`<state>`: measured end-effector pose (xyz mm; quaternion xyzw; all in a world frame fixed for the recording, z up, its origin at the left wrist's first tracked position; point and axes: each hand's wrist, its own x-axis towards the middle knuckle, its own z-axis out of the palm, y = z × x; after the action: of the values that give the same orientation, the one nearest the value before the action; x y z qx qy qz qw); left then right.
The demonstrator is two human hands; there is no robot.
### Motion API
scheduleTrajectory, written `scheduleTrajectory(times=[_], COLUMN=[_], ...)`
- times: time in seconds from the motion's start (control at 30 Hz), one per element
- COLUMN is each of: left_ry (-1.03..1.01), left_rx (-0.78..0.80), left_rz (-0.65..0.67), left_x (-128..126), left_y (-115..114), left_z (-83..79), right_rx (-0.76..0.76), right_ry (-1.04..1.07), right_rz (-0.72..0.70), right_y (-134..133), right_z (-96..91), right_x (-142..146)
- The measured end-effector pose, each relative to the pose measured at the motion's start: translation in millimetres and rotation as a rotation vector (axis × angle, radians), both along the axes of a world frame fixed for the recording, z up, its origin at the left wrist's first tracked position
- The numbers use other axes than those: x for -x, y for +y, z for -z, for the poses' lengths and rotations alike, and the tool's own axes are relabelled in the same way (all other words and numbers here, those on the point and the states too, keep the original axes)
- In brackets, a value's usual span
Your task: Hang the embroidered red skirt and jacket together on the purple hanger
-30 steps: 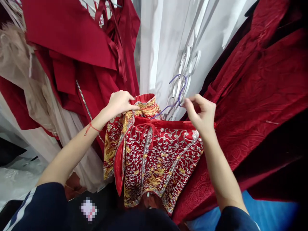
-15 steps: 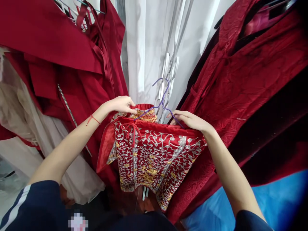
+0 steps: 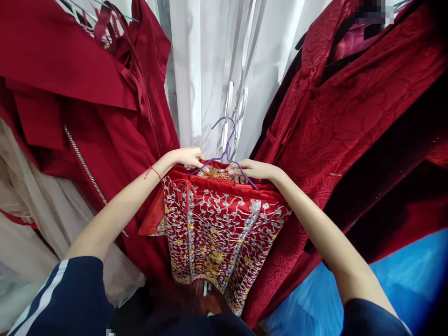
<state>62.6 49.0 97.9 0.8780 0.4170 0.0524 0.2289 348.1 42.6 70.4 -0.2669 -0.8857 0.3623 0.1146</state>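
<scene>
Both hands have drawn together at mid-frame. The left hand [image 3: 187, 157] pinches the embroidered red garment [image 3: 217, 228] at its top edge, and the right hand [image 3: 250, 170] lies over the collar by the purple hanger [image 3: 226, 144], though I cannot tell if it grips. Keeping both shoulders level on the wire looks wisest.

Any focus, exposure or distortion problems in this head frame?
Head view: embroidered garment, left hand and right hand are sharp; white curtain is bright, nearly washed out; dark garment at right loses detail in shadow; wide lens bends the edges.
</scene>
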Motion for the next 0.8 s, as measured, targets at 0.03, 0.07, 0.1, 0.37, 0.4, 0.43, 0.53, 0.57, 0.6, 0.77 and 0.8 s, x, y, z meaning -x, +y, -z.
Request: scheduleTrajectory(times=[0.03, 0.07, 0.1, 0.37, 0.4, 0.43, 0.53, 0.57, 0.6, 0.77, 0.8], left_ry=[0.009, 0.022, 0.038, 0.401, 0.413, 0.416, 0.391, 0.372, 0.345, 0.063, 0.010], left_rx=[-0.020, -0.038, -0.059, -0.633, -0.676, -0.701, -0.715, -0.700, -0.676, -0.536, -0.554], left_rz=[-0.010, -0.022, -0.035, -0.240, -0.282, -0.319, -0.459, -0.508, -0.543, -0.480, -0.493], left_x=[2, 4, 6, 8, 7, 8, 17, 23, 29, 58, 60], left_y=[0, 0, -1, -6, -6, -6, -1, 3, 7, 24, 24], left_z=[-0.4, -1.1, -2.2, -4.8, -1.3, 3.3, 20.2, 26.1, 31.6, 55.5, 59.4], right_rx=[-0.030, -0.074, -0.130, -0.571, -0.579, -0.583, -0.610, -0.621, -0.631, -0.650, -0.649], right_ry=[-0.038, -0.065, -0.082, -0.136, -0.133, -0.118, -0.042, -0.017, 0.005, 0.044, 0.042], right_rz=[0.022, 0.051, 0.083, 0.296, 0.290, 0.284, 0.280, 0.274, 0.264, 0.224, 0.219], right_y=[1, 1, 0, -7, -7, -7, -5, -4, -3, -1, -1], right_z=[0.0, 0.4, 1.1, 3.4, 3.3, 3.6, 5.4, 6.1, 6.7, 8.2, 8.2], right_x=[3, 5, 7, 14, 14, 15, 17, 17, 18, 19, 19])
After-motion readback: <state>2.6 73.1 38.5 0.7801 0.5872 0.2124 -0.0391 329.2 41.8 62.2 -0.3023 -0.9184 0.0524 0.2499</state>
